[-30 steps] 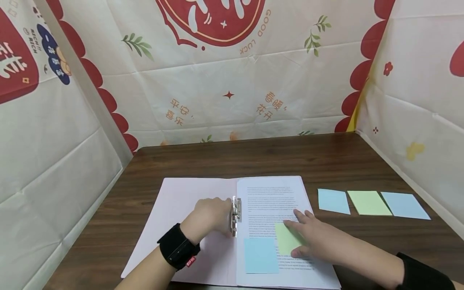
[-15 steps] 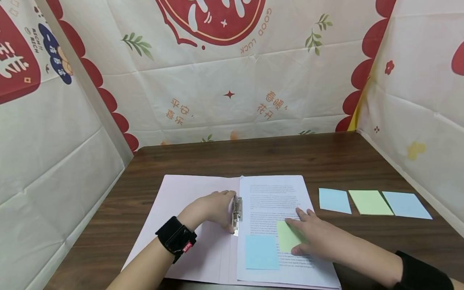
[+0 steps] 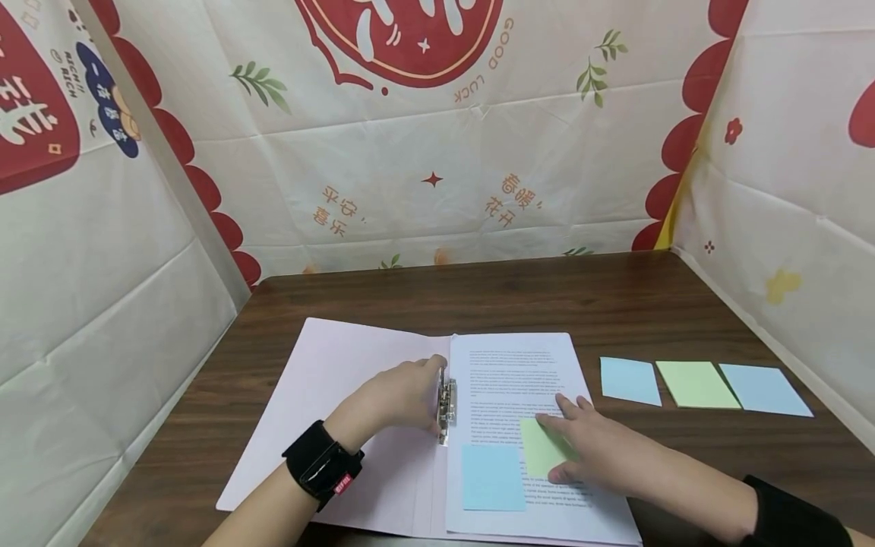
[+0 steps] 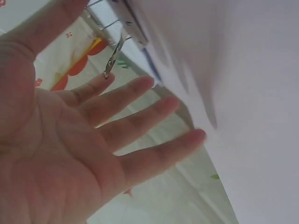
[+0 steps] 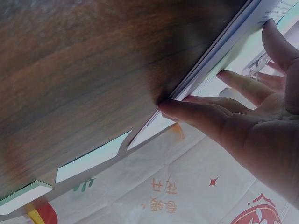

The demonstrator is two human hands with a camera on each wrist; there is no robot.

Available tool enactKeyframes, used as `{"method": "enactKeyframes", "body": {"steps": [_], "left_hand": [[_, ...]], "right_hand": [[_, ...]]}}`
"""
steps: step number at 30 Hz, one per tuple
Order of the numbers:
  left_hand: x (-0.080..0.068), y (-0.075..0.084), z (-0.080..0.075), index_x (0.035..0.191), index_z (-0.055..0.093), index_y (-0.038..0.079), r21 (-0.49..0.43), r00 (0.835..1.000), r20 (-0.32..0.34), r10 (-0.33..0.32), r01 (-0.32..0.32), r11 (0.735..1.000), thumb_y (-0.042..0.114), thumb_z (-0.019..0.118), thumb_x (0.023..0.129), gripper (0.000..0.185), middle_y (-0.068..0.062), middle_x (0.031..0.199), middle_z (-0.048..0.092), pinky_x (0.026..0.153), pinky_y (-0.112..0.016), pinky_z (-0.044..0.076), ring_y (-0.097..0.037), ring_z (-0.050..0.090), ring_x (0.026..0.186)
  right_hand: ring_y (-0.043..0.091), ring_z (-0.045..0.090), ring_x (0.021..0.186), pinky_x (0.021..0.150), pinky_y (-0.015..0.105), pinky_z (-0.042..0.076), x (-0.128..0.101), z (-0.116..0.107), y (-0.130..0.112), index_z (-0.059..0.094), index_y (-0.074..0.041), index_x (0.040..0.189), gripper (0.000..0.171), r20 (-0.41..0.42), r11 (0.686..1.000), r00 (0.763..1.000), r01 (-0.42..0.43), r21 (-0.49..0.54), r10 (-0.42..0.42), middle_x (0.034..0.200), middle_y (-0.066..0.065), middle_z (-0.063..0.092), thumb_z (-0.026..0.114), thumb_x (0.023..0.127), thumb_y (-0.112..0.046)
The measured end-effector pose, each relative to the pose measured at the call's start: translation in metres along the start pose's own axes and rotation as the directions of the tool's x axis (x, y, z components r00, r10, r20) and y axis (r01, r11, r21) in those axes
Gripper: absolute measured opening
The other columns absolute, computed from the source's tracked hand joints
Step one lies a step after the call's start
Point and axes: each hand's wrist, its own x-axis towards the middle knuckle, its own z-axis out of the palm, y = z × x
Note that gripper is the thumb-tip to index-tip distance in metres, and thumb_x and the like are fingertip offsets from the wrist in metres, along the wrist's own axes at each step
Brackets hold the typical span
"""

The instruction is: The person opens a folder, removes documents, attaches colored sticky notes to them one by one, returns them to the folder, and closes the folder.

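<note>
A pale folder [image 3: 362, 357] lies spread on the table with printed sheets [image 3: 509, 372] on its right side. My left hand [image 3: 406, 391] is at the metal lever clip [image 3: 447, 403] by the fold. In the left wrist view its fingers [image 4: 159, 156] are extended and spread, and one fingertip meets the clip's thin lever [image 4: 112, 58]. My right hand [image 3: 601, 448] rests on the sheets with fingers spread, partly over a green sticky note [image 3: 540, 447]. Beside that note, a blue sticky note [image 3: 494, 479] lies on the lower sheet.
On the table [image 3: 465, 296] right of the folder lie a blue note [image 3: 629, 380], a green note [image 3: 697, 384] and another blue note [image 3: 766, 389] in a row. Printed cloth [image 3: 424, 152] stands behind and on both sides.
My left hand has gone from curled at the clip to more extended, shifting slightly upward in view. The folder's left cover has risen a little at its outer edge. My right hand stays put.
</note>
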Motion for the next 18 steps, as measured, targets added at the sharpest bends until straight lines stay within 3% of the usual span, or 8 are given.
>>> {"method": "enactKeyframes", "body": {"steps": [5,8,11,14,17,18], "left_hand": [[-0.014,0.004,-0.005,0.127,0.070,0.011,-0.011,0.991,-0.120,0.054,-0.055,0.998,0.018,0.079,0.095,0.034,-0.007,0.125,0.077,0.091,-0.042,0.060,-0.022,0.073,0.113],[-0.020,0.006,-0.007,0.101,0.079,0.011,-0.035,0.980,-0.160,0.122,-0.129,0.991,0.007,0.074,0.096,0.008,-0.002,0.102,0.080,0.080,-0.032,0.058,-0.014,0.071,0.091],[-0.021,0.005,-0.007,0.086,0.080,0.011,-0.078,0.977,-0.143,0.157,-0.169,0.982,0.002,0.076,0.093,0.012,0.003,0.084,0.077,0.068,-0.023,0.051,-0.007,0.060,0.074],[-0.017,0.001,-0.008,0.079,0.078,0.012,-0.131,0.987,-0.091,0.133,-0.144,0.981,0.005,0.081,0.091,0.014,0.005,0.078,0.074,0.064,-0.022,0.048,-0.006,0.057,0.069],[-0.008,-0.002,-0.009,0.091,0.079,0.012,-0.136,0.998,-0.032,0.062,-0.066,0.988,0.014,0.087,0.088,0.009,0.001,0.092,0.077,0.074,-0.029,0.055,-0.012,0.066,0.081],[-0.004,-0.003,-0.010,0.101,0.079,0.011,-0.118,0.999,-0.008,0.039,-0.039,0.992,0.018,0.090,0.086,0.020,-0.002,0.101,0.079,0.080,-0.033,0.058,-0.016,0.069,0.090]], "right_hand": [[0.069,0.035,0.146,0.106,0.079,0.042,0.000,0.000,-0.001,0.063,-0.010,0.147,0.087,-0.003,1.000,1.000,-0.001,-0.004,0.001,0.160,0.039,0.042,0.092,0.074,-0.047],[0.070,0.035,0.145,0.106,0.079,0.042,0.001,0.000,-0.002,0.063,-0.010,0.147,0.087,-0.001,1.000,1.000,-0.003,-0.009,0.003,0.160,0.039,0.042,0.092,0.074,-0.047],[0.069,0.036,0.145,0.106,0.080,0.042,0.001,0.000,-0.001,0.063,-0.010,0.147,0.086,0.002,1.000,1.000,-0.003,-0.012,0.003,0.160,0.039,0.042,0.092,0.074,-0.047],[0.069,0.036,0.146,0.106,0.080,0.042,0.001,0.000,-0.001,0.063,-0.011,0.147,0.086,0.005,1.000,1.000,-0.001,-0.013,0.001,0.160,0.039,0.042,0.091,0.075,-0.047],[0.069,0.036,0.145,0.105,0.080,0.042,0.001,0.000,-0.001,0.064,-0.011,0.147,0.085,0.005,1.000,1.000,0.004,-0.024,-0.004,0.160,0.039,0.043,0.091,0.075,-0.048],[0.069,0.036,0.145,0.105,0.080,0.042,0.000,0.000,-0.001,0.064,-0.011,0.147,0.085,0.005,1.000,1.000,0.005,-0.027,-0.005,0.159,0.039,0.043,0.091,0.076,-0.048]]}}
